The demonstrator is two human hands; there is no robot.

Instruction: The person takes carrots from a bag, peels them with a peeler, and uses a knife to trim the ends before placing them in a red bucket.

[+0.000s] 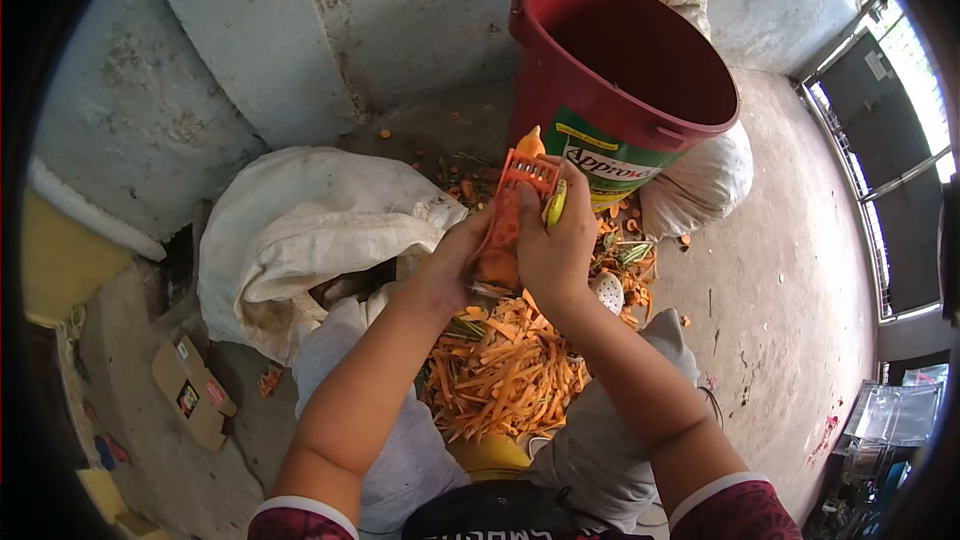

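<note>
Between my hands is an orange-red slotted plastic grater (508, 205), tilted with its slotted end away from me. Past that end pokes the tip of a carrot (531, 141). My left hand (455, 258) is closed around the grater's lower left side, its fingers mostly hidden behind. My right hand (565, 245) grips it from the right, thumb pressed on the front. A yellow-green piece (557, 203) shows at the right hand's fingers; I cannot tell what it is. Directly below my hands lies a heap of orange carrot strips (505, 370).
A tall maroon bin (530, 60) stands ahead on the right, with a stuffed white sack (705, 185) beside it. An open white sack (300, 225) slumps on the left. Orange scraps and a white perforated piece (608, 292) lie near the heap. Flattened cardboard (192, 390) is at lower left.
</note>
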